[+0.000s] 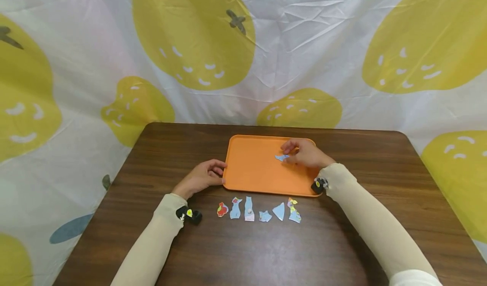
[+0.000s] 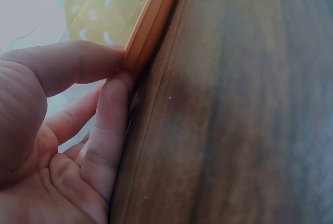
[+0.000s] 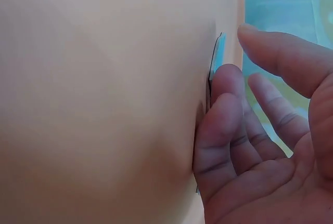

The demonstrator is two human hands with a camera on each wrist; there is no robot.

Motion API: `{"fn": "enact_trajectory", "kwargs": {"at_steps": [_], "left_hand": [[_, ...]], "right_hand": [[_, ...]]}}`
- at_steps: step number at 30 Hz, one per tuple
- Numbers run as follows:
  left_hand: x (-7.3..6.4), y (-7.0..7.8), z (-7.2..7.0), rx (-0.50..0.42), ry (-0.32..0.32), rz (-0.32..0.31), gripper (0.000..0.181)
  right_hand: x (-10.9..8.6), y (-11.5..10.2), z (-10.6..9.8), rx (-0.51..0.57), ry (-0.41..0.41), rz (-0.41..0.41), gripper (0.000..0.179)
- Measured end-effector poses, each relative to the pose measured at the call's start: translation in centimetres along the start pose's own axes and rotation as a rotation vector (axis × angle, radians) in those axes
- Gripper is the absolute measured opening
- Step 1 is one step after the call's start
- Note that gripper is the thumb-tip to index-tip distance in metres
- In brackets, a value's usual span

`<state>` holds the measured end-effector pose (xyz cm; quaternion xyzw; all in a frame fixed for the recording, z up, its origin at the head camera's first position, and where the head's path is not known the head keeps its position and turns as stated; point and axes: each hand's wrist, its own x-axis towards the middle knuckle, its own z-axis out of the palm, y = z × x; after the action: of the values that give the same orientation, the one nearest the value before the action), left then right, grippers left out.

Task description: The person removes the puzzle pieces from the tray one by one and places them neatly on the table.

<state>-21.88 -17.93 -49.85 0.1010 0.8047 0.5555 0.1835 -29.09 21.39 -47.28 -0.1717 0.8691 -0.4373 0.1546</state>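
Note:
An orange tray (image 1: 258, 163) lies on the table. At its left edge is my left hand (image 1: 201, 176); in the left wrist view, thumb and finger pinch the tray's rim (image 2: 148, 29). Over the tray's right half, my right hand (image 1: 306, 152) has its fingertips on a flat, irregular light-blue puzzle piece (image 1: 281, 157). The right wrist view shows this blue piece (image 3: 219, 52) edge-on, close along the tray surface, with two fingertips against it and another digit held apart. The fingers hide part of the piece.
Several irregular picture pieces lie in a row before the tray, from a red one (image 1: 222, 210) to a yellow-and-blue one (image 1: 294, 210). The brown wooden table (image 1: 243, 252) meets a lemon-print cloth (image 1: 213, 104) behind. Each wrist wears a small black camera.

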Motion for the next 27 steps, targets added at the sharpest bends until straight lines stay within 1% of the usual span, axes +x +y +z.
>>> {"fn": "enact_trajectory", "kwargs": {"at_steps": [3, 6, 9, 15, 23, 27], "left_hand": [[-0.13, 0.04, 0.0, -0.001, 0.0, -0.003, 0.052], [-0.22, 0.08, -0.05, -0.001, -0.001, -0.007, 0.052], [-0.27, 0.12, -0.12, -0.002, -0.003, -0.009, 0.052], [-0.37, 0.31, -0.27, 0.0, 0.0, -0.009, 0.053], [-0.36, 0.2, -0.27, 0.0, -0.007, 0.004, 0.052], [-0.33, 0.2, -0.3, 0.001, -0.004, 0.0, 0.052]], "right_hand": [[-0.04, 0.07, 0.16, -0.009, 0.003, -0.005, 0.045], [-0.07, 0.05, 0.27, -0.041, 0.008, -0.021, 0.044], [-0.04, -0.05, 0.3, -0.066, -0.005, -0.042, 0.043], [-0.01, -0.31, 0.12, -0.074, -0.029, -0.046, 0.042], [-0.01, -0.28, 0.44, -0.163, -0.012, -0.083, 0.044], [-0.21, -0.43, 0.31, -0.195, -0.016, -0.084, 0.041]]}}
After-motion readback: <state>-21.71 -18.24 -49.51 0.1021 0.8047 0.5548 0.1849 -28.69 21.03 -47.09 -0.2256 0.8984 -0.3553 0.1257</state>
